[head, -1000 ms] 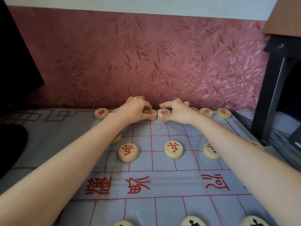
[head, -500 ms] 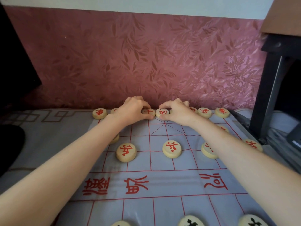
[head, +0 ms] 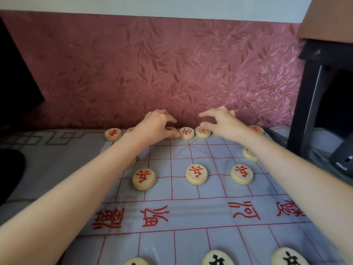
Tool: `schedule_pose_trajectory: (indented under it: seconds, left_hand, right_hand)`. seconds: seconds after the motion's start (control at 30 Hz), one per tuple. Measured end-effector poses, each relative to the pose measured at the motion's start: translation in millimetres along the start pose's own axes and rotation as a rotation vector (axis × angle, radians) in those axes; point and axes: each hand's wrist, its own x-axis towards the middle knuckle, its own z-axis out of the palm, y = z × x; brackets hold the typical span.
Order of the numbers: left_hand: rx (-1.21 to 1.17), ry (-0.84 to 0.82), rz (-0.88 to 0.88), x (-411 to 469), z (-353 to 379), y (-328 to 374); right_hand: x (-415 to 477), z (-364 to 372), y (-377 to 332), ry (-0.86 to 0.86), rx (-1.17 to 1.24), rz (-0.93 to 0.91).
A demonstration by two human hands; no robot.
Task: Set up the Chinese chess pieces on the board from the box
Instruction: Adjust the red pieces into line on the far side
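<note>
A grey cloth board [head: 191, 213] with red lines lies in front of me. Round wooden pieces with red characters line its far edge. My left hand [head: 156, 125] pinches one back-row red piece [head: 170, 130] between thumb and curled fingers. Beside it stand the red general [head: 186, 132] and a red advisor [head: 203, 131]. My right hand [head: 223, 123] hovers just above the advisor with fingers spread and holds nothing. Three red soldiers [head: 196, 174] stand in a row nearer me. Black-lettered pieces [head: 217, 260] show at the bottom edge. No box is in view.
A pink leaf-patterned wall [head: 172, 73] rises right behind the far row. A black table leg [head: 309, 111] and a dark object [head: 343, 155] stand at the right. A dark shape [head: 11, 169] lies on the cloth at the left.
My right hand has let go of its piece and lifted with fingers spread, uncovering the advisor. My left hand stays on its back-row piece. The view has shifted slightly left.
</note>
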Motion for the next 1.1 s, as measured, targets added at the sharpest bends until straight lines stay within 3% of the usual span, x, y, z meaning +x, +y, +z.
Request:
schedule_pose_trajectory:
  seconds: [0.13,0.47,0.77,1.1]
  left_hand:
    - [-0.044,-0.023,0.069,13.5,4.8,22.0]
    - [-0.060,-0.106,0.066,42.5,25.5,56.6]
    - [-0.117,0.097,-0.090,47.8,39.7,69.1]
    - [-0.377,-0.108,-0.031,51.9,43.8,71.8]
  right_hand:
    - [0.0,-18.3,38.7,0.047,-0.003,0.076]
    - [4.4,-16.2,51.5,-0.087,-0.074,0.088]
    - [-0.5,-13.4,53.9,-0.098,-0.069,0.021]
    - [-2.9,-11.4,49.3,-0.063,-0.239,-0.095]
